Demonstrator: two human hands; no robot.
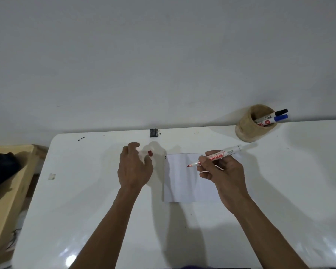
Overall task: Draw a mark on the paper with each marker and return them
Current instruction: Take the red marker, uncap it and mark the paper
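Pinched between the thumb and fingers of the right hand [224,171] is a red marker [214,155], uncapped, its red tip hanging just over the upper middle of the paper [179,183]; whether the tip touches the sheet I cannot tell. The marker's white barrel slants up and away from the paper toward the wooden cup [250,126]. The left hand [133,166] hovers just left of the paper, fingers loosely curled around a small red cap [150,153] held at the fingertips. The paper lies flat on the white table [85,191], with a small dark mark at its upper left corner. Beyond the paper's far right corner, by the wall, the wooden cup holds a black-capped marker [275,114] and a blue-capped marker [273,119], both leaning right.
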